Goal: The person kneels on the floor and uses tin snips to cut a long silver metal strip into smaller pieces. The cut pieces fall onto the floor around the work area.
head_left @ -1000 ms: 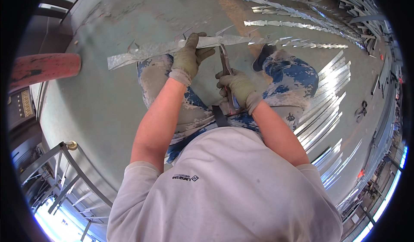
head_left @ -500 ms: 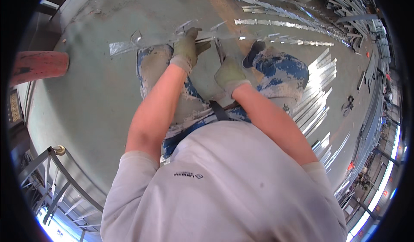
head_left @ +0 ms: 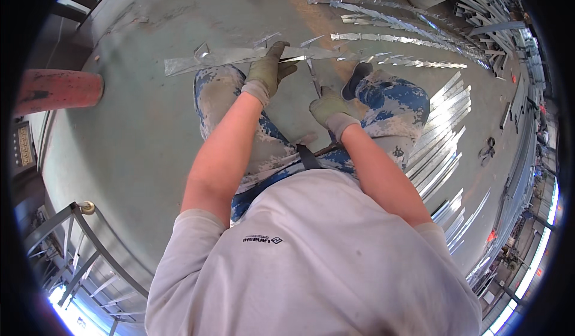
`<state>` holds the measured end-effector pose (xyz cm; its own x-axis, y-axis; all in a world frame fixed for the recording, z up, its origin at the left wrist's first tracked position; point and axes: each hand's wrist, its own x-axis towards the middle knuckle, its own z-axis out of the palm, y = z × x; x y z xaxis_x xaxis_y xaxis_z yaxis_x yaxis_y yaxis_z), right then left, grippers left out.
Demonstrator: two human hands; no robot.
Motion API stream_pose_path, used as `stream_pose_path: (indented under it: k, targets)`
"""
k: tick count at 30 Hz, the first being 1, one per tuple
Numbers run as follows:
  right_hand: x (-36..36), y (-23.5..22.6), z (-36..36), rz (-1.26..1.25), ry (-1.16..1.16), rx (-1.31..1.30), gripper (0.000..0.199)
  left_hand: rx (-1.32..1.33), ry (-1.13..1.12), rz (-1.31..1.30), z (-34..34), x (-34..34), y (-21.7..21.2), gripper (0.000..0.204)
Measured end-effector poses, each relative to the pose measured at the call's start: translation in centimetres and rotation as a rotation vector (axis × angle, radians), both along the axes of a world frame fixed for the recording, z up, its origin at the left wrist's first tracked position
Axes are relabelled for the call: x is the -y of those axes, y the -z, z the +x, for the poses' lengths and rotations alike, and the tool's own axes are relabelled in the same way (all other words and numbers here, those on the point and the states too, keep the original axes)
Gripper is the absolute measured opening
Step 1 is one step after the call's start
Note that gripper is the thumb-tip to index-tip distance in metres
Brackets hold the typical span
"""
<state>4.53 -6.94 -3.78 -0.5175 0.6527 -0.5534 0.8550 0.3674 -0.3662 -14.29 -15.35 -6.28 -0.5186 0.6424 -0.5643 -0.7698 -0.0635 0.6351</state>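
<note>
A long, shiny metal strip [head_left: 185, 65] with bent-up tabs lies crosswise in front of my knees. My left hand [head_left: 265, 75], in an olive work glove, grips the strip near its middle, fingers over the far side and thumb on the near side. Gloved the same way, my right hand [head_left: 329, 105] is closed round a slim metal hand tool [head_left: 314, 78] that looks like pliers. The tool's tip points away from me and meets the strip's near edge, just right of my left hand. Its handles are hidden in the glove.
Several similar tabbed strips [head_left: 395, 39] lie at the far right, and flat metal strips [head_left: 443, 132] fan out beside my right knee. A red cylinder [head_left: 66, 88] stands at left, a metal railing [head_left: 99, 249] at lower left. Scissors-like dark object [head_left: 487, 150] lies at right.
The tool in my right hand has shifted slightly, its tip now at the strip's edge. My left hand keeps its grip. The whole view has moved a little.
</note>
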Motion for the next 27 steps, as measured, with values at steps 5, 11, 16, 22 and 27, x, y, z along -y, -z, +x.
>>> stream_pose_path:
  k: [5, 11, 16, 22, 27]
  targets:
    - [-0.2, 0.6, 1.1, -0.423, 0.124, -0.171, 0.045, -0.160, 0.037, -0.053, 0.8, -0.3, 0.0, 0.040]
    - [-0.7, 0.7, 0.9, -0.753, 0.289, -0.324, 0.045, -0.123, 0.014, -0.071, 0.7, -0.4, -0.3, 0.040]
    - [-1.3, 0.9, 1.0, -0.827, 0.270, -0.365, 0.045, -0.100, -0.008, -0.067, 1.0, -0.2, -0.7, 0.038]
    - [-1.9, 1.0, 1.3, -0.863, 0.263, -0.364, 0.042, -0.104, 0.027, -0.073, 0.9, -0.2, -0.6, 0.040]
    - [-1.9, 0.8, 1.4, -0.886, 0.333, -0.408, 0.036, -0.103, -0.009, -0.064, 1.2, -0.3, -0.7, 0.040]
